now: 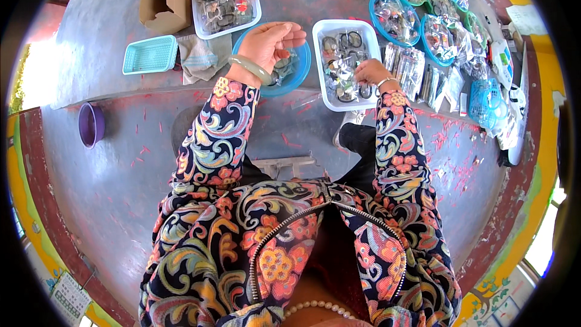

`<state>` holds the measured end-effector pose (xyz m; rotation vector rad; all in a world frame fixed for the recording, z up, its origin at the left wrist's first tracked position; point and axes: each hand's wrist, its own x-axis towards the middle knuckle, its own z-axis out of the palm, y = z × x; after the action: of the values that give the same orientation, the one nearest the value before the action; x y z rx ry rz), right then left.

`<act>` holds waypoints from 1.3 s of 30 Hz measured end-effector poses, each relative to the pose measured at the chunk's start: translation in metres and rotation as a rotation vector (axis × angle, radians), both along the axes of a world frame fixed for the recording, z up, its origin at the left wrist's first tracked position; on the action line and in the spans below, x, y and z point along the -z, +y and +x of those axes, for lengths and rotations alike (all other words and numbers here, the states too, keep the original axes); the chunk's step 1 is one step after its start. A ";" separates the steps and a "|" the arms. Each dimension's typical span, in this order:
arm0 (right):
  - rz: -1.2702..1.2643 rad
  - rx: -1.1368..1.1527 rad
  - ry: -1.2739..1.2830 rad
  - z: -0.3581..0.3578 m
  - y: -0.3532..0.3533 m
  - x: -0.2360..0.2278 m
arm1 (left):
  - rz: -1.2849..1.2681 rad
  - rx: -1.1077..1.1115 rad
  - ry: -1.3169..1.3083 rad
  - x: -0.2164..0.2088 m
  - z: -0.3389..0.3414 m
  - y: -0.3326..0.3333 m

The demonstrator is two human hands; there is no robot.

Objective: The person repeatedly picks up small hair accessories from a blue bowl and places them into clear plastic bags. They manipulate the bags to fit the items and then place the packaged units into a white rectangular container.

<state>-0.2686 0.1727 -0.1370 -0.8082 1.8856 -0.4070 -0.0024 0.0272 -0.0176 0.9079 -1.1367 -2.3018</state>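
My left hand (pixel 268 45) is held over a round blue basket (pixel 284 89), fingers stretched out and the palm turned to the right. Nothing shows in it. Small clear packets (pixel 287 68) lie in that basket, partly hidden by the hand. My right hand (pixel 373 72) reaches over the right side of a white tray (pixel 346 108), its fingers bent and pressed together among clear bags of dark hair ties (pixel 345 45). What those fingers grip, if anything, is too small to make out.
Another white tray (pixel 258 15) of bagged hair ties stands at the far left, beside an open cardboard box (pixel 163 1) and a turquoise basket (pixel 149 54). Several round baskets with packets, including a blue one (pixel 395 17), fill the right. A purple bucket (pixel 91 125) sits left.
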 end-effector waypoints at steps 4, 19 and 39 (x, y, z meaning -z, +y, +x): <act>0.162 -0.110 0.000 0.009 0.006 0.039 | 0.001 0.006 0.013 0.000 0.000 0.000; 0.038 -0.553 0.183 0.024 -0.008 0.081 | -0.024 -0.049 0.053 -0.010 0.007 -0.008; -0.429 -0.446 0.346 0.164 -0.106 0.078 | 0.004 -0.255 0.266 -0.018 0.039 -0.036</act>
<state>-0.1050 0.0668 -0.2148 -1.6358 1.8753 -0.4126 0.0369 -0.0086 0.0004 0.6780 -0.8518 -2.1381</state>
